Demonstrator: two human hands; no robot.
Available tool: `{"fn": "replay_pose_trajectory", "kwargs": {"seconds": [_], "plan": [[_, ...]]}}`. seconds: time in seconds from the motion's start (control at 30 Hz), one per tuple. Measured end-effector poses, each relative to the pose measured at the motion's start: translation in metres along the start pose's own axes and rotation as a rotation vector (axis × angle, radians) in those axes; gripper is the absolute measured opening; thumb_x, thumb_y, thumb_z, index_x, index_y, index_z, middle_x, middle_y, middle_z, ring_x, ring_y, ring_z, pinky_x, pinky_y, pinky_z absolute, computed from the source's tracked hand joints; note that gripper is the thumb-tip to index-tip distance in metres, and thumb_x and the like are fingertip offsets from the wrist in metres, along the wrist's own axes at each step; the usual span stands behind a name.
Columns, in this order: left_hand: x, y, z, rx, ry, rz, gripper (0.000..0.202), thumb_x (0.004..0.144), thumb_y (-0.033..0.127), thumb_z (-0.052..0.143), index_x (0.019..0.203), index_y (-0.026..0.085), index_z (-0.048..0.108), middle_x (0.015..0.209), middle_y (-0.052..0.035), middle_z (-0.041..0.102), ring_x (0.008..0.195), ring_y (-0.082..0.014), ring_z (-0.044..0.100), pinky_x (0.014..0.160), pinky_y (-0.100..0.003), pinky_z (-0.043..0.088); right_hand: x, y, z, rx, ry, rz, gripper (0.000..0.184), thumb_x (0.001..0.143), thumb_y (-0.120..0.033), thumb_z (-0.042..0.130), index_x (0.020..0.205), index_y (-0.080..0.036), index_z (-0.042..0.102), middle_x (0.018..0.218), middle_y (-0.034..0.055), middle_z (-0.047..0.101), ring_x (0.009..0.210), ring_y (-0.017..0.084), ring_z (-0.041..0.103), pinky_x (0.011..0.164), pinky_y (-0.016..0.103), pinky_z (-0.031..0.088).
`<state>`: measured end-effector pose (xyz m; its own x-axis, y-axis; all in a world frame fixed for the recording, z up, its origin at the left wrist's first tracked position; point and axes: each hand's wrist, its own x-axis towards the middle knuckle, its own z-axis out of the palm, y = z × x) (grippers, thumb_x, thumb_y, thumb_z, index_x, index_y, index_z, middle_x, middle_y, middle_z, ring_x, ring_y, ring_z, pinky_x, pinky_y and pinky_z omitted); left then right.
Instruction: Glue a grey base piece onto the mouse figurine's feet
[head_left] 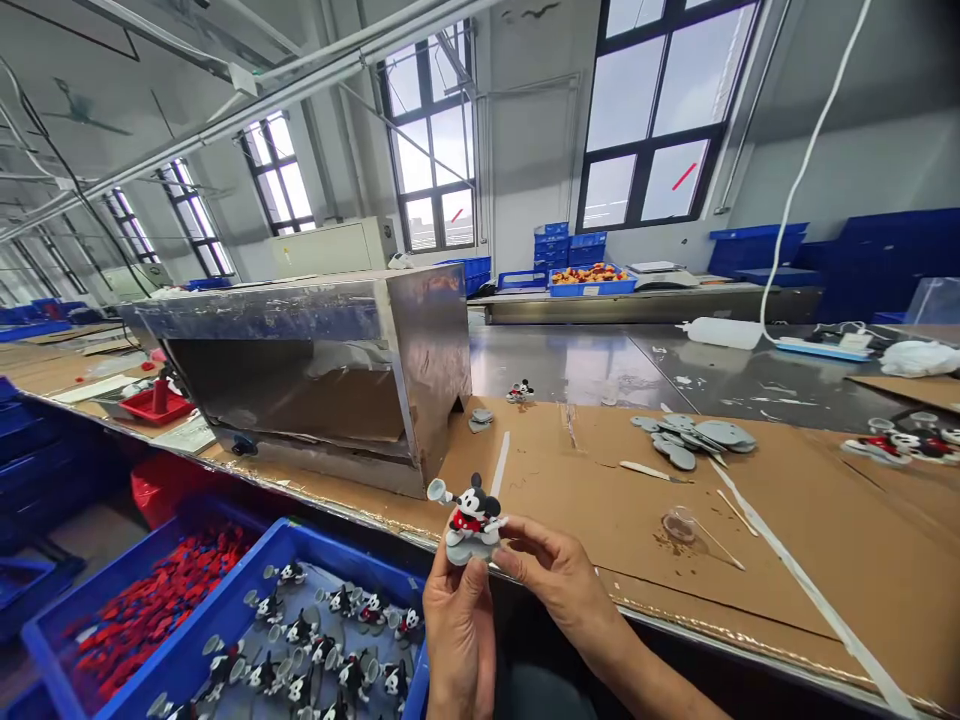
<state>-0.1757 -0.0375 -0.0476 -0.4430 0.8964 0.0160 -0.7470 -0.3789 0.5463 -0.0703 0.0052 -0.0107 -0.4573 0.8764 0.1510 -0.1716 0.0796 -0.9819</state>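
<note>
My left hand (454, 625) and my right hand (551, 572) together pinch a small cartoon-mouse figure (471, 522) with black ears, a red top and a grey round base. I hold it upright just in front of the cardboard-covered bench edge. Left thumb and fingers grip the base from below; right fingers close on its right side. Under my hands, a blue bin (262, 560) holds several more of the same figures (330, 650).
A second blue bin (52, 620) to the left holds red and blue small parts. A shiny metal box (420, 350) stands on the bench at left. Grey discs (694, 440), a stick, a small dish (679, 523) and more figures (900, 445) lie on the cardboard.
</note>
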Motion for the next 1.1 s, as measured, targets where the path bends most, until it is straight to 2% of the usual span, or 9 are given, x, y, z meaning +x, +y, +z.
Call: {"fn": "replay_pose_trajectory", "kwargs": {"seconds": [0.17, 0.3, 0.4, 0.5, 0.57, 0.67, 0.77, 0.93, 1.1], "plan": [[-0.002, 0.001, -0.001, -0.048, -0.017, -0.035, 0.037, 0.068, 0.027, 0.084, 0.104, 0.025, 0.074, 0.096, -0.0051, 0.075, 0.094, -0.0149, 0.068, 0.088, -0.023, 0.052, 0.001, -0.006, 0.010, -0.156, 0.052, -0.039, 0.041, 0.069, -0.043, 0.081, 0.104, -0.024, 0.076, 0.105, 0.0040, 0.073, 0.099, 0.023, 0.062, 0.098, 0.037, 0.047], [-0.006, 0.006, 0.005, -0.056, -0.005, -0.050, 0.036, 0.069, 0.025, 0.083, 0.104, 0.023, 0.074, 0.099, -0.0061, 0.075, 0.094, -0.0148, 0.068, 0.090, -0.023, 0.052, 0.003, -0.010, 0.012, -0.078, 0.039, 0.012, 0.041, 0.069, -0.044, 0.080, 0.102, -0.019, 0.076, 0.095, 0.0052, 0.073, 0.084, 0.020, 0.064, 0.085, 0.034, 0.051], [-0.006, 0.014, 0.007, -0.046, 0.038, -0.072, 0.032, 0.073, 0.033, 0.079, 0.101, 0.018, 0.075, 0.105, -0.0095, 0.074, 0.099, -0.0188, 0.068, 0.089, -0.028, 0.054, 0.003, -0.012, 0.009, -0.049, 0.007, 0.014, 0.038, 0.069, -0.041, 0.080, 0.100, -0.019, 0.077, 0.090, 0.0043, 0.073, 0.079, 0.019, 0.064, 0.080, 0.031, 0.051], [-0.006, 0.024, 0.005, -0.012, 0.112, -0.072, 0.026, 0.076, 0.032, 0.076, 0.097, 0.016, 0.075, 0.103, -0.0098, 0.075, 0.094, -0.0173, 0.069, 0.082, -0.025, 0.056, -0.002, -0.015, 0.006, -0.183, -0.035, -0.129, 0.023, 0.075, -0.035, 0.078, 0.095, -0.023, 0.077, 0.093, 0.0025, 0.073, 0.092, 0.020, 0.065, 0.089, 0.030, 0.049], [-0.007, 0.029, 0.003, 0.019, 0.132, -0.072, 0.033, 0.067, 0.028, 0.084, 0.097, 0.016, 0.075, 0.096, -0.0098, 0.076, 0.084, -0.0164, 0.070, 0.074, -0.023, 0.057, -0.006, -0.017, 0.004, -0.296, -0.072, -0.273, 0.019, 0.078, -0.031, 0.076, 0.096, -0.024, 0.077, 0.096, 0.0030, 0.073, 0.094, 0.020, 0.066, 0.089, 0.029, 0.049], [-0.012, 0.034, -0.002, 0.089, 0.119, -0.086, 0.049, 0.055, 0.034, 0.090, 0.099, 0.018, 0.075, 0.093, -0.0106, 0.076, 0.079, -0.0196, 0.071, 0.073, -0.026, 0.057, -0.013, -0.019, -0.002, -0.415, -0.152, -0.547, 0.020, 0.087, -0.025, 0.066, 0.106, -0.024, 0.074, 0.097, 0.0063, 0.074, 0.087, 0.018, 0.068, 0.080, 0.028, 0.053], [-0.022, 0.040, -0.008, 0.197, 0.111, -0.121, 0.044, 0.057, 0.042, 0.088, 0.094, 0.021, 0.076, 0.088, -0.0090, 0.076, 0.080, -0.0235, 0.072, 0.076, -0.032, 0.057, -0.021, -0.025, -0.010, -0.489, -0.276, -0.760, 0.026, 0.094, -0.020, 0.055, 0.116, -0.022, 0.069, 0.098, 0.0092, 0.074, 0.084, 0.016, 0.068, 0.074, 0.028, 0.054], [-0.039, 0.052, -0.006, 0.361, 0.048, -0.129, 0.040, 0.047, 0.042, 0.091, 0.076, 0.018, 0.078, 0.080, -0.0097, 0.072, 0.073, -0.0236, 0.068, 0.069, -0.032, 0.055, -0.035, -0.036, -0.019, -0.584, -0.335, -0.836, 0.030, 0.094, -0.017, 0.055, 0.121, -0.024, 0.065, 0.109, 0.0096, 0.073, 0.094, 0.016, 0.067, 0.081, 0.029, 0.054], [-0.044, 0.058, 0.005, 0.460, 0.014, -0.068, 0.035, 0.049, 0.048, 0.089, 0.064, 0.018, 0.078, 0.064, -0.0064, 0.064, 0.067, -0.0207, 0.064, 0.062, -0.027, 0.052, -0.041, -0.038, -0.017, -0.601, -0.335, -0.859, 0.026, 0.092, -0.012, 0.056, 0.112, -0.019, 0.070, 0.097, 0.0080, 0.074, 0.083, 0.015, 0.067, 0.076, 0.026, 0.054]]}}
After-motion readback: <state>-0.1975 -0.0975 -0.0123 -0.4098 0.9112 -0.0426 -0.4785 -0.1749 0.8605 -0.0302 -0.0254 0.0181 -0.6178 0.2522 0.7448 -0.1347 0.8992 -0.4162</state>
